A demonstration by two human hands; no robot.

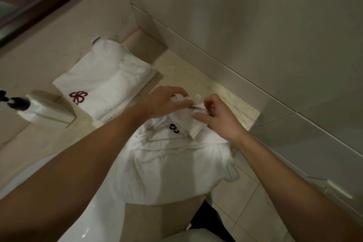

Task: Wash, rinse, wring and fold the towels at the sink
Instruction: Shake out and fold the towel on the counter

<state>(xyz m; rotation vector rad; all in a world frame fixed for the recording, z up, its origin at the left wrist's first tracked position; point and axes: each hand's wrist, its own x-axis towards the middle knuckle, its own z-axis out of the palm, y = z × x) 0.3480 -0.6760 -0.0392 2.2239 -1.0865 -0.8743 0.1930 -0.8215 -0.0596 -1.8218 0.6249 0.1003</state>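
My left hand (167, 102) is curled over the bunched far corner of the white towel (172, 167), fingers gripping the fabric. My right hand (218, 118) pinches the same bunch from the other side, thumb and fingers closed on a fold. This towel lies crumpled on the beige surface (196, 76), its near part draping over the front edge toward me, a dark embroidered mark showing just below my hands. A 2nd towel, the folded towel (104, 82), sits flat on the surface farther back to the left, apart from the first, with a red logo (78, 97) near its front corner. Left of it stands a white soap dispenser (43, 112) with a black pump. The white sink (98, 220) rim curves under my left forearm
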